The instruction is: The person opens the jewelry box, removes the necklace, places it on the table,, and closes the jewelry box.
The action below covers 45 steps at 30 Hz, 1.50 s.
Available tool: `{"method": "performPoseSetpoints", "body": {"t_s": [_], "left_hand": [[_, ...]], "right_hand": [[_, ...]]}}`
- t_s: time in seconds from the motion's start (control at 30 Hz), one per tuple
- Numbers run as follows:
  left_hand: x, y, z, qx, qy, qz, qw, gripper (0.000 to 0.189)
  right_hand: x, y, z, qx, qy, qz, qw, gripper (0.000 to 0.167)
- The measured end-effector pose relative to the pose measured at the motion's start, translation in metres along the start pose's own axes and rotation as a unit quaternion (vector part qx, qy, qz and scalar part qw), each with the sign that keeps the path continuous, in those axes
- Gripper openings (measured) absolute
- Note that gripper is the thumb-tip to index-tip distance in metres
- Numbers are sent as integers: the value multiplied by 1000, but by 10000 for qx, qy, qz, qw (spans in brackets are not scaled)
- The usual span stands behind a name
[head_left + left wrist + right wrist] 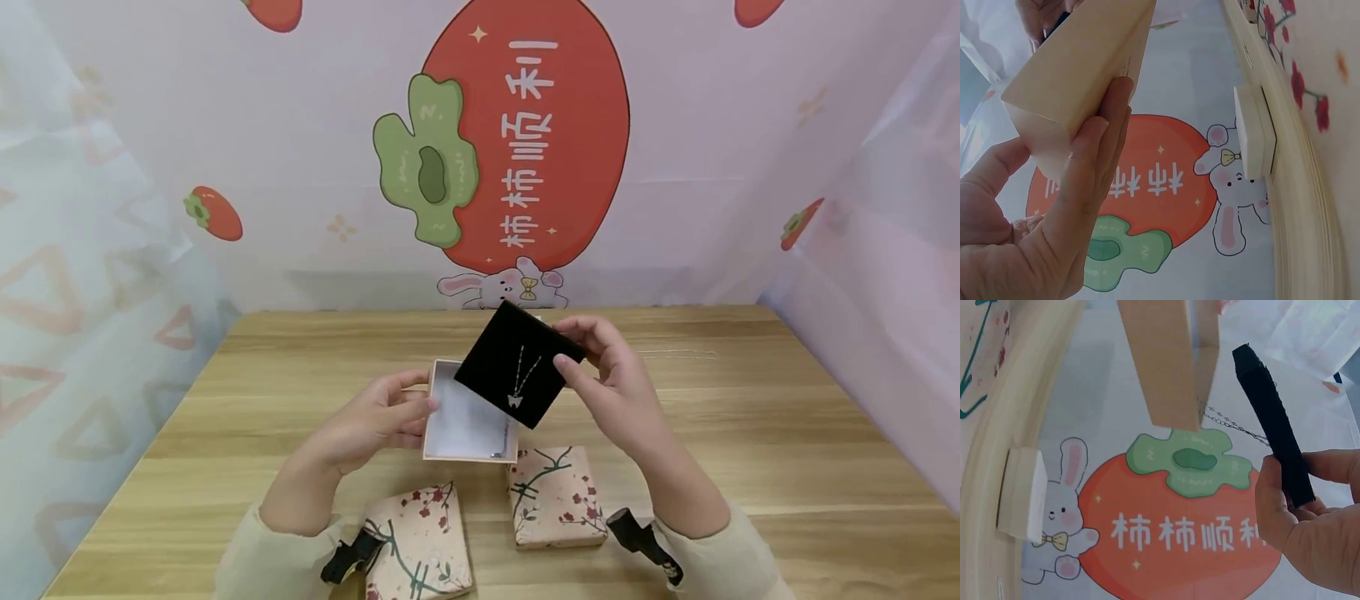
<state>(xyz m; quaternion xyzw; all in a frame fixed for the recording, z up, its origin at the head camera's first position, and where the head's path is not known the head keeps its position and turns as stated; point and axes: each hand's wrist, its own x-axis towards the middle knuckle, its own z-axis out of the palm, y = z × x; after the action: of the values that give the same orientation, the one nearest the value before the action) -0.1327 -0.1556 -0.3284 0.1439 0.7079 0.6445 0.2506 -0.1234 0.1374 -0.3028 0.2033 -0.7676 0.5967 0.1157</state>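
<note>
My left hand (386,414) grips a small open cardboard jewelry box (461,417) by its left side, thumb at the rim. Its inside is white, and a bit of chain lies at its lower right corner. Above the box's right side, my right hand (611,375) pinches a black padded insert (487,358) by its edge, tilted. On the insert's face hangs a silver necklace (515,400) with a butterfly-shaped pendant. The right wrist view shows the insert (1272,419) edge-on, with a thin chain (1235,427) stretching from its back toward the box (1166,369).
Two flower-printed box pieces rest on the wooden table (750,467): a left one (420,542) by the left wrist and a right one (555,496) below the jewelry box. A fine chain (678,353) lies at the back right. A small white block (1022,494) stands near the far edge.
</note>
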Motion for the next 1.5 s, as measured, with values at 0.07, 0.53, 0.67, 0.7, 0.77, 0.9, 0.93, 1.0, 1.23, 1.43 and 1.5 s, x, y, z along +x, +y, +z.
{"method": "performPoseSetpoints", "body": {"t_s": [0.07, 0.53, 0.67, 0.7, 0.77, 0.9, 0.93, 1.0, 1.23, 1.43, 1.5], "left_hand": [[-2, -1, -4, -27, 69, -67, 9999, 66], [-7, -2, -23, -56, 268, -366, 9990, 67], [2, -5, -30, 18, 339, -584, 9977, 67], [3, -6, -32, 27, 352, -622, 9974, 67], [7, -7, -35, 24, 380, -684, 9969, 65], [13, -12, -42, -10, 423, -838, 9956, 59], [14, -14, -44, -21, 428, -871, 9953, 57], [17, -18, -48, -45, 376, -907, 9952, 52], [25, -34, -59, -113, 204, -1020, 9945, 32], [27, -47, -69, 54, 271, -1337, 9906, 50], [27, -52, -72, 122, 363, -1464, 9885, 58]], "right_hand": [[0, -2, -3, 84, 71, 55, 9999, 30], [1, -9, -16, 529, 205, 233, 9981, 31], [5, -9, -20, 327, 227, 231, 9989, 31], [6, -9, -21, 325, 220, 230, 9990, 31], [8, -9, -23, 328, 222, 232, 9989, 31], [12, -8, -25, 404, 223, 242, 9986, 31], [12, -7, -26, 409, 220, 234, 9986, 30], [13, -6, -27, 416, 206, 234, 9986, 30], [16, 1, -30, 204, 7, 493, 9986, 31], [18, 9, -29, 91, -237, 748, 9969, 32], [18, 13, -28, 157, -313, 790, 9963, 33]]}}
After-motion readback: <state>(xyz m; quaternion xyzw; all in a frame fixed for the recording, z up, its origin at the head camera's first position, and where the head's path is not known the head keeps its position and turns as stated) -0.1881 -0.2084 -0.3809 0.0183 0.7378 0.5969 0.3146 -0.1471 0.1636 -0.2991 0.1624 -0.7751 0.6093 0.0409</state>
